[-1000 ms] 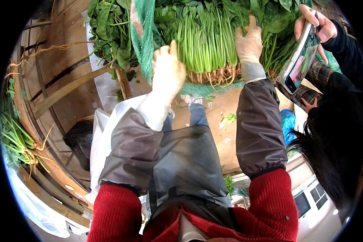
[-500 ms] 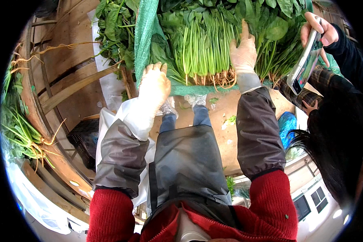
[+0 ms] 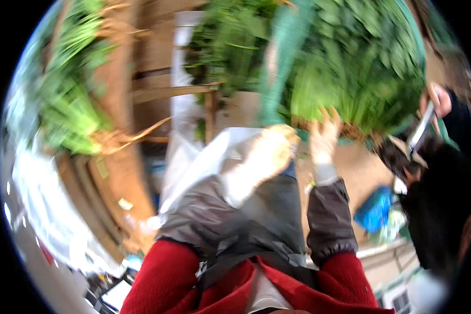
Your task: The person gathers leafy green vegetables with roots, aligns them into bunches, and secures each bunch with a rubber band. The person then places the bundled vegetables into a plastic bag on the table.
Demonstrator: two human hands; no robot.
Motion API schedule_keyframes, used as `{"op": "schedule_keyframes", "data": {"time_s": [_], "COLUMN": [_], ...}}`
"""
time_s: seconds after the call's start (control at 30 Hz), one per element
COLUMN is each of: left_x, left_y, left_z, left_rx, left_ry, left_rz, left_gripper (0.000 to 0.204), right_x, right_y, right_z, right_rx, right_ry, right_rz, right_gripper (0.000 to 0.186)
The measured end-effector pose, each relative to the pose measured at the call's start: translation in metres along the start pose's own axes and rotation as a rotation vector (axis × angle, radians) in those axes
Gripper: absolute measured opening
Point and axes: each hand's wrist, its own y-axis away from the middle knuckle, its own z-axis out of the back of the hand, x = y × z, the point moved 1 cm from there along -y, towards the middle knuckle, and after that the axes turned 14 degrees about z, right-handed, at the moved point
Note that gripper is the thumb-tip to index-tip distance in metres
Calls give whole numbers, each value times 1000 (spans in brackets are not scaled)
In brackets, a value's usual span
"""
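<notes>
My left hand (image 3: 269, 149), pale-gloved and smeared by motion, is below the lower end of a green mesh sack edge (image 3: 272, 94); whether it grips anything is unclear. To its right, my right hand (image 3: 324, 136) has its gloved fingers spread at the root ends of a packed row of spinach (image 3: 356, 78). More loose greens (image 3: 230, 47) lie left of the sack edge, and white plastic sheeting (image 3: 183, 159) hangs below them. The whole picture is blurred.
A bunch of rooted spinach (image 3: 73, 123) lies on a wooden ledge (image 3: 112, 178) at my left, with clear plastic (image 3: 47, 193) outside it. At the right, another person's hand (image 3: 437, 99) holds a phone (image 3: 421, 131) upright. A blue plastic bag (image 3: 371, 209) sits lower right.
The view has swung toward the left, bringing more of the wooden ledge in. My left hand has moved down from the sack edge; my right hand has come down the spinach toward its roots.
</notes>
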Motion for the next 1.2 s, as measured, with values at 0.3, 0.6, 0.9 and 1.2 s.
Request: {"op": "schedule_keyframes", "data": {"time_s": [0.3, 0.6, 0.9, 1.2], "left_x": [-15, 56, 93, 105], "left_y": [126, 195, 151, 135], "left_z": [120, 232, 268, 289], "left_rx": [-296, -1027, -972, -1051], "left_ry": [468, 1115, 1842, 1940], "left_rz": [68, 517, 628, 654], "left_gripper": [34, 45, 30, 43], "right_x": [147, 371, 411, 423], "right_y": [55, -6, -51, -99], "right_z": [14, -5, -72, -105], "right_rx": [165, 512, 623, 1210], "right_ry": [-714, -680, -328, -754], "right_rz": [-113, 374, 699, 130], "right_gripper": [21, 47, 67, 41]}}
